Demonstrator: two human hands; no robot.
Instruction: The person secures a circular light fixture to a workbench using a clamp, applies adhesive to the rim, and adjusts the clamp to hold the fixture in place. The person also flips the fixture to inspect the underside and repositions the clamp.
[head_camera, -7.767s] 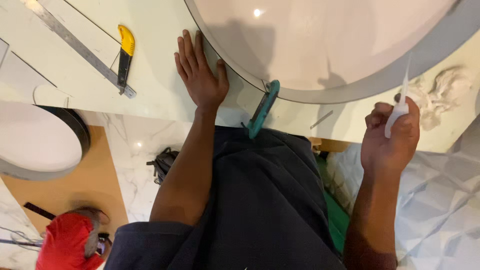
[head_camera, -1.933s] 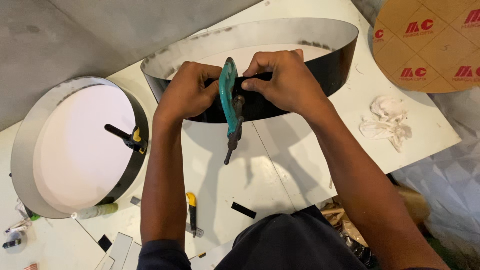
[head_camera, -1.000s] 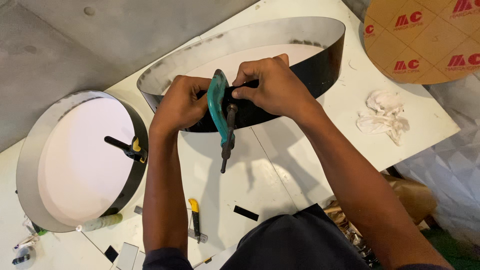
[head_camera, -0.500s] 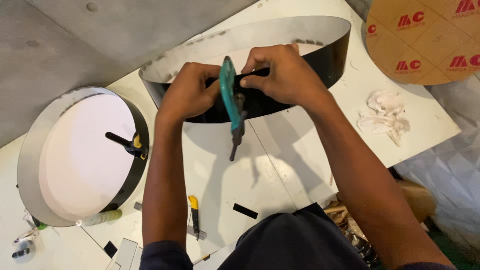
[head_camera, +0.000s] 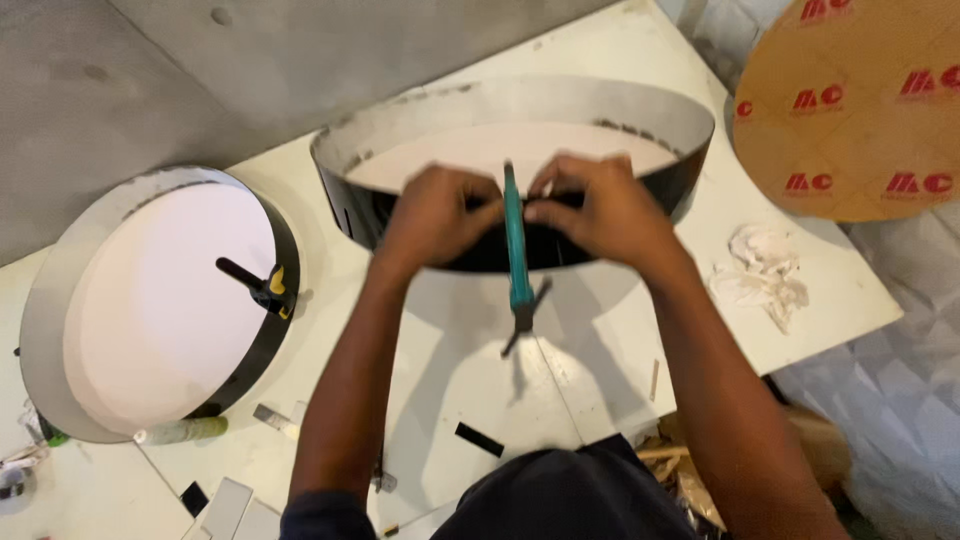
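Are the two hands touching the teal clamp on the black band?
Touching. Head view: left hand and right hand press against teal clamp on the black band.

The clamp (head_camera: 516, 245) is a teal bar clamp standing upright on the near wall of the ring (head_camera: 520, 165), its dark screw handle pointing down toward 6 o'clock over the white table. The ring is a wide, shallow oval hoop with a black outer face and a pale grey inner face around a pinkish-white panel, sitting at 12 o'clock of the view. Both hands press on its near rim at either side of the clamp.
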